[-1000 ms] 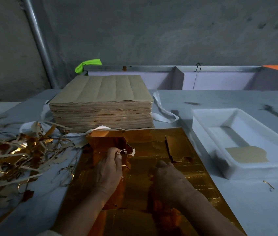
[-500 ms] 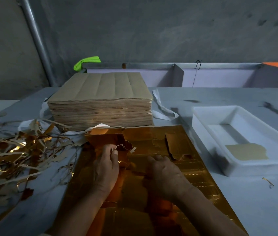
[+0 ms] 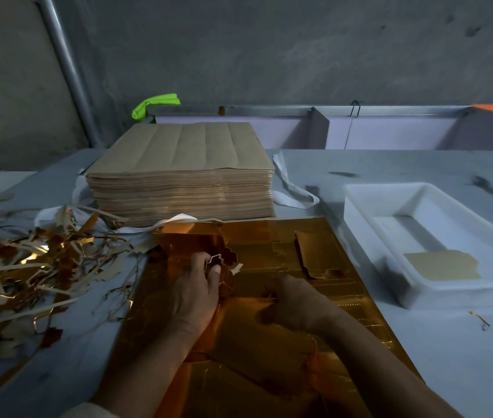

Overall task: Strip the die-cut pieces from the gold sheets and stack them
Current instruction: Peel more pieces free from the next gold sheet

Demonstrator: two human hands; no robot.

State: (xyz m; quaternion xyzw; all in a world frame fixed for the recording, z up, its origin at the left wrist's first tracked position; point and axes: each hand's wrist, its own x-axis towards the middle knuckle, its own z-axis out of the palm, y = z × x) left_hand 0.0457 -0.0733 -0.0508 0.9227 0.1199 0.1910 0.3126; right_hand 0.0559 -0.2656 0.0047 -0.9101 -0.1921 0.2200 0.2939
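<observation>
**While the left hand pinches scrap, the right rests on the gold sheet**

Where the table's near edge meets the person, the gold sheet (image 3: 269, 342) lies flat, its far edge touching the foot of a stack of brown sheets (image 3: 178, 176). The left hand (image 3: 193, 294) sits on the sheet's far left part, thumb and fingers pinching a thin scrap (image 3: 217, 260). Just beside it, the right hand (image 3: 296, 300) lies knuckles-up on the sheet with its fingers bent down; whether they nip an edge or only press cannot be told. Beyond that hand, a lifted flap (image 3: 311, 251) stands up from the sheet.

All of this rests on a pale grey table (image 3: 450, 357). Left of the sheet spreads a heap of trimmings (image 3: 34, 267); to the right stands a white tray (image 3: 369, 236) with a cut piece (image 3: 441, 268) flat inside. A white strap (image 3: 293, 191) loops out beside the stack. Behind are a low partition (image 3: 390, 131), a bright green object (image 3: 154, 102), a slanting pipe (image 3: 67, 64) and a rough grey wall (image 3: 269, 55).

Compared with a second ago, little differs: the left hand keeps its pinch, and the right has edged slightly farther up the sheet.

Counted: two hands, one stack, one tray, one piece in it, one heap, one pipe.
</observation>
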